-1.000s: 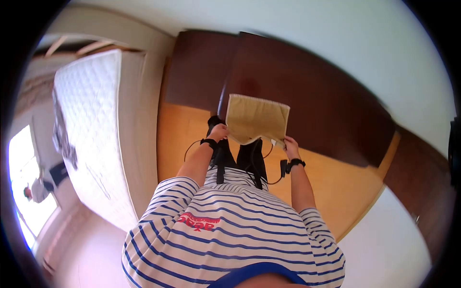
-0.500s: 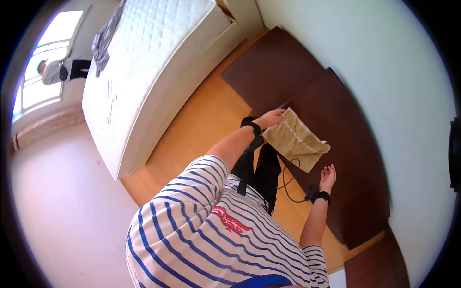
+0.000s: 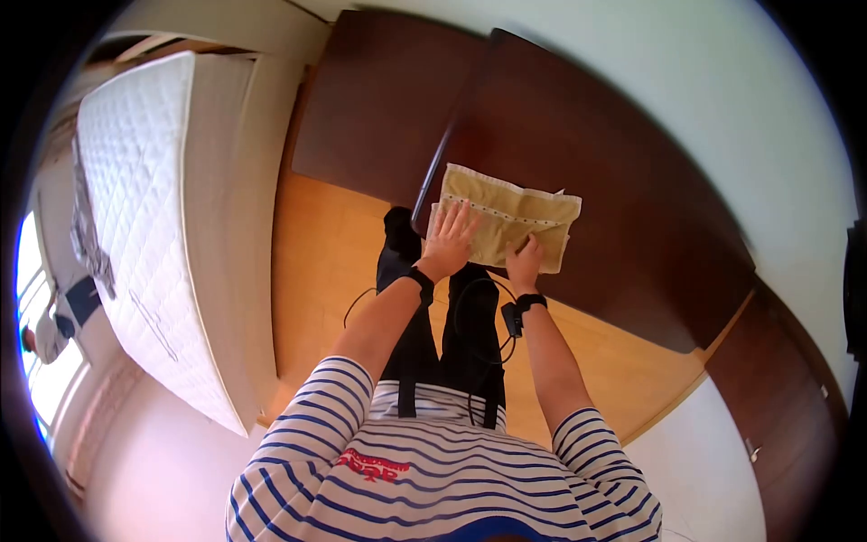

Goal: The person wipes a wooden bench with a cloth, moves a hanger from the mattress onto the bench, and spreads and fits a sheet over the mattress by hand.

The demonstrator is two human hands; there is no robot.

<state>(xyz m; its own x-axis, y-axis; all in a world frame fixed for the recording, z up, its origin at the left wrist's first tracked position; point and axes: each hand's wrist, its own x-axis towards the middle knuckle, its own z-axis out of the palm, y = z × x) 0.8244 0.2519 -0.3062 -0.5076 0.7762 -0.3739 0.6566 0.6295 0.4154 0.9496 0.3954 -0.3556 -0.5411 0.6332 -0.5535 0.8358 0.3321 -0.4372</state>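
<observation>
Head view: tan cloth [image 3: 506, 206] lies on the dark brown board [image 3: 605, 208], at its near edge, close to the corner beside the long seam. Can't tell if the near side overhangs. Row of small dark dots runs across it; cloth looks roughly rectangular, a bit rumpled on the near side.

Left hand [image 3: 449, 238] is palm down on the cloth's left part, fingers spread. Right hand [image 3: 526, 258] is at the near side, right of the middle, fingers bent in; can't tell if they pinch the fabric or only rest on it.

Step in hand looks like laying the cloth flat. To do it well: left palm as a light anchor, fingers wide so the pressure spreads; right hand eases the near side outward, away from the left, no hard tug, or the cloth could skid or crease. Work from the middle to the corners, checking that the dotted row runs straight. Near side probably wants to sit fully on the board. Black cable [image 3: 458, 307] loops below the hands; best clear of the fabric so it doesn't snag.
</observation>
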